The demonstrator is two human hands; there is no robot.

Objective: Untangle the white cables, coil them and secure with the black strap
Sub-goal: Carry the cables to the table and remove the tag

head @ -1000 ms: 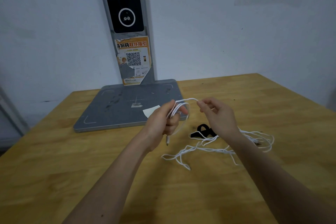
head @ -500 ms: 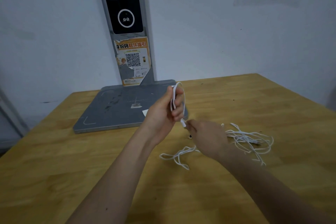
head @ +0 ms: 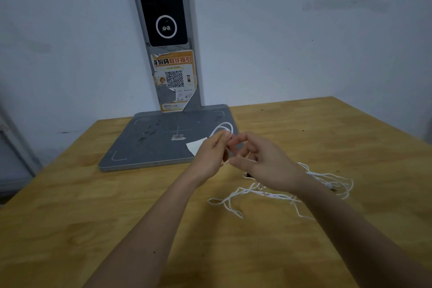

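A wooden table (head: 70, 229) fills the lower half of the frame. At its far edge, left of centre, lies a flat grey base plate (head: 159, 142), and from the plate's back edge a grey post (head: 195, 72) rises to the top of the frame, carrying a black screen panel (head: 164, 2) and a torn orange QR-code sticker (head: 174, 79). A small white slip of paper (head: 195, 146) rests on the plate's near right corner.

Just right of the slip, in the middle of the frame, the left hand (head: 209, 156) is raised above the table with its fingers curled, pinching a small white cable coil (head: 222, 129) whose loops stand up above the fingertips. Touching it from the right, the right hand (head: 264, 163) has its fingers bent toward the left hand; whether it actually grips the cable cannot be told.

Below and to the right of the hands, the loose white cables (head: 268, 194) lie tangled on the table, running partly under the right wrist. A sliver of the black strap (head: 246, 174) shows just under the right hand.
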